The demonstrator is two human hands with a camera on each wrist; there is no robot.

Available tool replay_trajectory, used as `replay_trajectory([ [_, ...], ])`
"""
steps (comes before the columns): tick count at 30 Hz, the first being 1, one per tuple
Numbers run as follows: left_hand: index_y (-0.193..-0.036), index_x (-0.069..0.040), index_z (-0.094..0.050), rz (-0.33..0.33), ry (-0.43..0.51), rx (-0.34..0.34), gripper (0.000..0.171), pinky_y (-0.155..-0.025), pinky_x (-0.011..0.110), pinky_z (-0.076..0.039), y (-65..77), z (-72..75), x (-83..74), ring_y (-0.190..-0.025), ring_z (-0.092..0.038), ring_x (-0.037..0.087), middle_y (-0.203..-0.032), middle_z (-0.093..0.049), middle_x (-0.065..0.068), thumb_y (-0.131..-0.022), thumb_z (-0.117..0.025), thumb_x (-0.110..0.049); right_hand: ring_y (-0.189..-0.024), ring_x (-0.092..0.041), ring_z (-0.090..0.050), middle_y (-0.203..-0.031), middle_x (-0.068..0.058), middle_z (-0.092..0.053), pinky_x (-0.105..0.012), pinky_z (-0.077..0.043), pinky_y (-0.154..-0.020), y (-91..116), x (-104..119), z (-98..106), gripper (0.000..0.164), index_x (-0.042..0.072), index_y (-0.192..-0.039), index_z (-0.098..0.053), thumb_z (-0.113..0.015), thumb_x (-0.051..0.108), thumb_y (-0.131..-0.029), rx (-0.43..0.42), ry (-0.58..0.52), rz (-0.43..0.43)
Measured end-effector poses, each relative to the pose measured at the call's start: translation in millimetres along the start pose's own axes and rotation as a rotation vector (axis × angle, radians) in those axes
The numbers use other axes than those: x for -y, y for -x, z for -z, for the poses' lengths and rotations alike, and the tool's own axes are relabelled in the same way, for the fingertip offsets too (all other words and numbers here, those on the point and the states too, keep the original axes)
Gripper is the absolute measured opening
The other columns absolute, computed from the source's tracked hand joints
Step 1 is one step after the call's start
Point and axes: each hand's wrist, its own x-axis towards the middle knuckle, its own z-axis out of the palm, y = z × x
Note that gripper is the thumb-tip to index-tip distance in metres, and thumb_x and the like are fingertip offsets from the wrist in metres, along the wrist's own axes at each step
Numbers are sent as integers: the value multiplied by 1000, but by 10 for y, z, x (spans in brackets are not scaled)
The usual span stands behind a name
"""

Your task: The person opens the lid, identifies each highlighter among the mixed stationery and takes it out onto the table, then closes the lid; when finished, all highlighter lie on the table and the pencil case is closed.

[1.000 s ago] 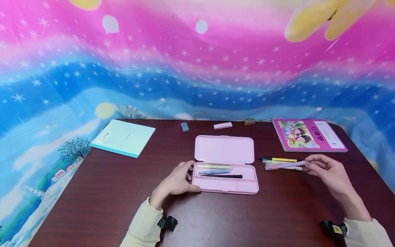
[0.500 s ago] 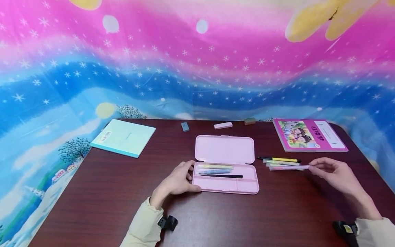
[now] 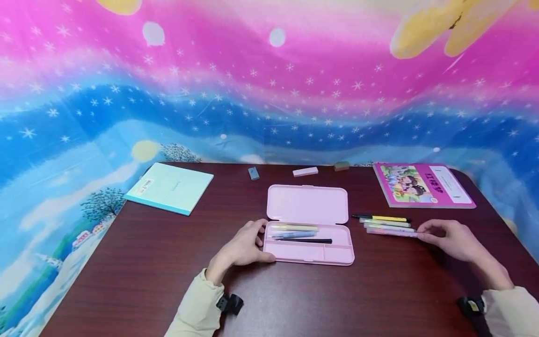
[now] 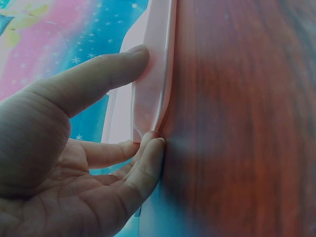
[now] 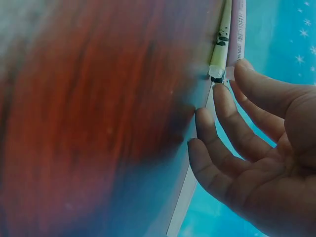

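An open pink pencil case [image 3: 294,253] lies in the middle of the table, lid folded back. Inside its long compartment are a yellowish pen [image 3: 296,227], a blue pen [image 3: 294,233] and a black pen [image 3: 307,241]. My left hand [image 3: 243,243] grips the case's left end, its thumb [image 4: 116,66] against the wall. At the right, my right hand [image 3: 452,238] pinches the near end of a pinkish-purple pen [image 3: 389,231], also seen as a purple barrel [image 5: 237,34] in the right wrist view. Beside that pen lie a pale green pen [image 3: 387,223] and a yellow-and-black pen [image 3: 383,218].
A mint notebook [image 3: 170,187] lies at the back left, a magenta picture-covered book [image 3: 425,185] at the back right. Along the far edge sit a blue eraser [image 3: 253,173], a pinkish-white eraser [image 3: 305,172] and a small greenish-brown block [image 3: 341,166]. A patterned cloth hangs behind.
My right hand has moved right, then lowered slightly, bringing the pinkish-purple pen off its slanted position across the others to lie alongside them. My left hand stays on the pencil case.
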Motion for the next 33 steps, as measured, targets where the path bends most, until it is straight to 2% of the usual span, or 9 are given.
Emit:
replay_trajectory([
  [9,-122,-4,-49,-11,5,-2,70,-74,28,-43,-12,-9,20,-82,-53,14,-106,-49,9,-67,-88,-20,-73,-11,-47,-81,2,-62,-31,-39,-65,-53,-4,9,9,11,-89,-69,-72,18,-86,51,30,17],
  [21,-124,-5,-49,1,0,5,71,-74,29,-44,-17,-6,20,-82,-53,13,-106,-49,8,-68,-87,-23,-70,-8,-49,-78,4,-63,-31,-40,-64,-78,-2,4,10,12,-86,-70,-75,20,-82,36,30,8],
  [23,-124,-5,-49,5,0,7,70,-74,29,-44,-17,-2,14,-82,-52,13,-106,-49,7,-68,-87,-23,-69,-7,-50,-78,4,-64,-31,-40,-65,-69,14,13,11,12,-86,-70,-75,21,-83,-2,20,13],
  [26,-124,-5,-49,1,4,9,70,-74,29,-44,-14,1,8,-82,-53,14,-106,-49,7,-68,-87,-22,-68,-3,-51,-77,4,-65,-28,-40,-63,-50,71,51,12,13,-85,-70,-75,23,-83,-109,1,30],
  [29,-124,-5,-49,8,8,12,70,-74,30,-44,-12,2,9,-83,-52,14,-107,-49,7,-68,-87,-22,-67,1,-50,-78,1,-67,-23,-39,-62,-43,174,118,12,13,-86,-70,-75,24,-84,-214,-36,47],
  [33,-125,-5,-48,16,13,13,70,-75,30,-44,-10,0,9,-83,-52,14,-107,-49,7,-69,-87,-22,-67,3,-51,-81,-4,-68,-19,-38,-61,-65,357,217,17,9,-91,-69,-74,25,-85,-310,-111,49],
])
